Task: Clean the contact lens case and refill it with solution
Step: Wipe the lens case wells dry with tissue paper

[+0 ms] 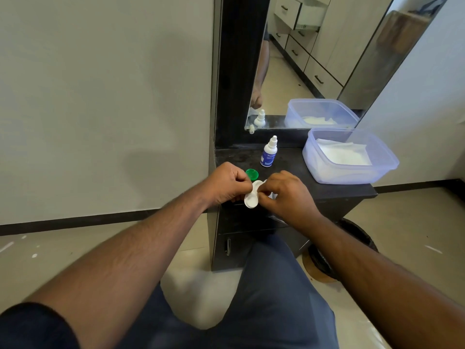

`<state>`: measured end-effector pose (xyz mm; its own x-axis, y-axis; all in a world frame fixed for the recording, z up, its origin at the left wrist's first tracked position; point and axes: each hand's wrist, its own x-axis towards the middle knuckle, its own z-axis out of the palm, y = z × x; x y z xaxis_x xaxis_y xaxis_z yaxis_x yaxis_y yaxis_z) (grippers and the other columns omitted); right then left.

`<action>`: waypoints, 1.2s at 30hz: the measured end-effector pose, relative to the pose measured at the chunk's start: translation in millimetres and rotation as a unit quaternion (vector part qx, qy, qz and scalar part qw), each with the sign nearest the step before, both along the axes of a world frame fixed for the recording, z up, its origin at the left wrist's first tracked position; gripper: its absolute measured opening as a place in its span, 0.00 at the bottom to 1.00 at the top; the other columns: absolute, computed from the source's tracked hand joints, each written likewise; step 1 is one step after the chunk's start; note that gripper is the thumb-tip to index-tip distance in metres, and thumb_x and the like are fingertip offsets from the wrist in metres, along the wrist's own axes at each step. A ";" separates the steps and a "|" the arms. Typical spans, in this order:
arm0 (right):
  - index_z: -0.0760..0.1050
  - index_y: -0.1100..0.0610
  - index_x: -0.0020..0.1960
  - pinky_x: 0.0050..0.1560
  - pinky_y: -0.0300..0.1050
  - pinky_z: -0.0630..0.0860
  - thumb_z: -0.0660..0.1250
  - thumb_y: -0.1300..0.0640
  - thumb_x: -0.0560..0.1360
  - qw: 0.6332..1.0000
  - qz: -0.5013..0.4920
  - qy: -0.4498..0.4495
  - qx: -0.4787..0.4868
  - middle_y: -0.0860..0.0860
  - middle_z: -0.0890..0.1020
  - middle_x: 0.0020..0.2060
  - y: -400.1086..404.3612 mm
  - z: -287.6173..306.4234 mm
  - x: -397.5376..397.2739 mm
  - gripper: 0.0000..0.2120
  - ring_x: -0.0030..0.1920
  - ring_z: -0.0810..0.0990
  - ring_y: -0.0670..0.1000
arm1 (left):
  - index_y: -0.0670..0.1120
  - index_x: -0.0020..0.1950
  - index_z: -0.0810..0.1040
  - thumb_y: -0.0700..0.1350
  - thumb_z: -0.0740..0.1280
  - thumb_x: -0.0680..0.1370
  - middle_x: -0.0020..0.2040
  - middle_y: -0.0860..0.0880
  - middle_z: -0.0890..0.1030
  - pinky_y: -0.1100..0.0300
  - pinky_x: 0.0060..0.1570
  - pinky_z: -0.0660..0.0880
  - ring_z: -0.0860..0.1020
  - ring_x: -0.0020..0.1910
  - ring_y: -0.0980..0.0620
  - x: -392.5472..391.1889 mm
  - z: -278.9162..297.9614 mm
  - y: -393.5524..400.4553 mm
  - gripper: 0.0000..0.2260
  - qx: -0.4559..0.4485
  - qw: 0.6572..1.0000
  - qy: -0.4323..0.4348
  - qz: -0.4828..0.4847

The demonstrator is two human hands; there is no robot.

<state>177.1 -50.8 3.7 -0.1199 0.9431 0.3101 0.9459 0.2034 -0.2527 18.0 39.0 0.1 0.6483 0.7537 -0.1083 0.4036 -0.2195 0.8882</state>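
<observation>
Two hands, a left hand (227,182) and a right hand (289,195), were at one white lens case (252,197). One green cap (252,174) lay on the dark counter (334,188). There was one solution bottle (269,152), one clear plastic tub (349,157) holding white tissues (344,153), and one mirror (314,59).

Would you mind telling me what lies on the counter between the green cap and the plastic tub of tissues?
In the head view, the solution bottle stands between the green cap and the plastic tub.
</observation>
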 end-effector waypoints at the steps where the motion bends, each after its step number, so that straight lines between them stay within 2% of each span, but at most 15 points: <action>1: 0.84 0.56 0.44 0.41 0.45 0.73 0.71 0.55 0.72 0.999 -0.023 0.023 -0.014 0.51 0.83 0.40 -0.1 -0.4 -2.9 0.06 0.42 0.75 0.49 | 0.40 0.44 0.84 0.39 0.69 0.74 0.35 0.49 0.82 0.69 0.30 0.73 0.78 0.30 0.60 -0.2 0.1 -0.3 0.05 0.001 1.000 -0.003 0.001; 5: 0.84 0.58 0.45 0.45 0.44 0.77 0.70 0.58 0.73 0.984 -0.106 0.140 -0.038 0.51 0.82 0.42 -0.4 -0.1 -15.4 0.05 0.43 0.77 0.47 | 0.39 0.44 0.84 0.37 0.69 0.73 0.37 0.46 0.83 0.67 0.31 0.76 0.78 0.30 0.60 -1.2 -0.2 -0.9 0.05 0.010 1.000 -0.010 0.001; 11: 0.80 0.55 0.37 0.40 0.41 0.77 0.70 0.58 0.72 0.938 -0.220 0.265 -0.031 0.47 0.81 0.33 1.2 1.4 -39.0 0.05 0.36 0.79 0.45 | 0.38 0.45 0.84 0.37 0.69 0.74 0.38 0.44 0.83 0.67 0.34 0.77 0.79 0.31 0.59 -4.3 -1.7 -1.6 0.05 0.011 0.999 -0.034 -0.001; 14: 0.79 0.54 0.35 0.37 0.44 0.75 0.70 0.57 0.72 0.951 -0.225 0.211 0.020 0.48 0.80 0.32 -0.1 -0.3 -46.3 0.07 0.36 0.77 0.48 | 0.39 0.45 0.85 0.37 0.70 0.74 0.39 0.44 0.83 0.68 0.34 0.77 0.79 0.32 0.59 -6.2 -2.1 -1.3 0.05 0.008 0.999 -0.047 -0.002; 20: 0.81 0.57 0.38 0.34 0.44 0.67 0.68 0.52 0.74 0.983 -0.154 -0.049 0.089 0.52 0.79 0.32 0.7 -3.3 -34.6 0.10 0.34 0.71 0.49 | 0.41 0.44 0.85 0.38 0.70 0.74 0.37 0.47 0.83 0.66 0.35 0.78 0.79 0.33 0.58 -4.8 -0.1 2.6 0.04 -0.006 0.999 -0.043 -0.015; 23: 0.81 0.56 0.39 0.34 0.44 0.67 0.67 0.51 0.75 0.986 -0.137 -0.075 0.060 0.52 0.79 0.33 1.4 -0.1 -33.0 0.11 0.35 0.72 0.48 | 0.41 0.45 0.85 0.38 0.70 0.74 0.39 0.45 0.83 0.66 0.35 0.78 0.79 0.32 0.58 -5.4 -0.2 2.0 0.04 -0.005 0.999 -0.040 -0.015; 25: 0.82 0.56 0.40 0.36 0.45 0.73 0.66 0.52 0.75 0.985 -0.167 0.031 0.022 0.51 0.80 0.34 0.9 1.9 -35.9 0.11 0.36 0.75 0.49 | 0.39 0.46 0.85 0.38 0.70 0.74 0.40 0.42 0.83 0.67 0.34 0.77 0.79 0.32 0.59 -4.8 -0.2 1.3 0.05 -0.003 0.999 -0.041 -0.016; 27: 0.82 0.56 0.38 0.38 0.45 0.77 0.68 0.55 0.73 0.946 -0.226 0.232 -0.005 0.50 0.81 0.33 3.7 1.7 -37.9 0.08 0.36 0.78 0.48 | 0.37 0.46 0.84 0.37 0.70 0.74 0.40 0.41 0.83 0.67 0.32 0.76 0.78 0.30 0.59 -4.0 -0.5 1.3 0.05 -0.004 0.999 -0.041 -0.017; 29: 0.81 0.56 0.36 0.39 0.44 0.78 0.70 0.59 0.71 0.844 -0.282 0.457 -0.018 0.50 0.82 0.31 8.3 2.8 -39.3 0.06 0.34 0.79 0.47 | 0.37 0.45 0.84 0.38 0.71 0.73 0.37 0.41 0.82 0.66 0.31 0.75 0.77 0.30 0.58 -3.4 -1.2 1.5 0.05 -0.008 0.999 -0.043 -0.016; 31: 0.79 0.57 0.34 0.32 0.43 0.76 0.69 0.63 0.71 0.688 -0.320 0.651 -0.004 0.51 0.79 0.29 11.6 9.0 -37.7 0.07 0.30 0.76 0.47 | 0.38 0.44 0.84 0.39 0.71 0.73 0.36 0.44 0.82 0.65 0.32 0.76 0.77 0.29 0.58 -2.2 -2.1 2.2 0.05 -0.010 0.999 -0.035 -0.009; 32: 0.77 0.58 0.34 0.28 0.41 0.73 0.69 0.63 0.71 0.620 -0.320 0.716 0.015 0.51 0.77 0.28 12.8 12.8 -34.4 0.07 0.27 0.73 0.46 | 0.39 0.43 0.85 0.38 0.70 0.74 0.35 0.45 0.82 0.65 0.32 0.76 0.77 0.29 0.58 -1.4 -2.3 2.8 0.05 -0.010 1.000 -0.028 -0.005; 33: 0.76 0.57 0.35 0.25 0.39 0.69 0.68 0.64 0.72 0.579 -0.309 0.753 0.044 0.50 0.75 0.28 12.6 17.6 -30.7 0.08 0.25 0.71 0.45 | 0.40 0.43 0.84 0.38 0.69 0.74 0.34 0.47 0.82 0.65 0.32 0.76 0.77 0.28 0.59 -0.8 -2.7 3.4 0.05 -0.011 1.000 -0.021 -0.002; 34: 0.76 0.57 0.36 0.25 0.38 0.69 0.68 0.63 0.73 0.585 -0.295 0.752 0.076 0.50 0.75 0.28 11.4 21.1 -25.4 0.08 0.25 0.71 0.45 | 0.41 0.42 0.84 0.38 0.68 0.74 0.33 0.49 0.81 0.65 0.32 0.75 0.77 0.28 0.60 0.0 -2.6 4.0 0.05 -0.013 1.000 -0.016 0.000; 35: 0.78 0.57 0.38 0.27 0.37 0.72 0.69 0.63 0.74 0.646 -0.282 0.701 0.103 0.50 0.77 0.30 9.2 24.6 -18.6 0.06 0.28 0.74 0.44 | 0.42 0.41 0.84 0.37 0.68 0.74 0.33 0.49 0.81 0.65 0.31 0.75 0.77 0.27 0.60 0.6 -2.5 4.5 0.06 -0.016 1.000 -0.013 -0.001; 36: 0.80 0.57 0.41 0.32 0.35 0.75 0.69 0.62 0.74 0.742 -0.257 0.608 0.123 0.50 0.80 0.34 6.9 25.9 -11.2 0.04 0.33 0.77 0.45 | 0.42 0.40 0.83 0.37 0.67 0.74 0.34 0.47 0.81 0.64 0.31 0.75 0.77 0.27 0.60 1.2 -2.3 5.2 0.06 -0.020 1.000 -0.011 -0.005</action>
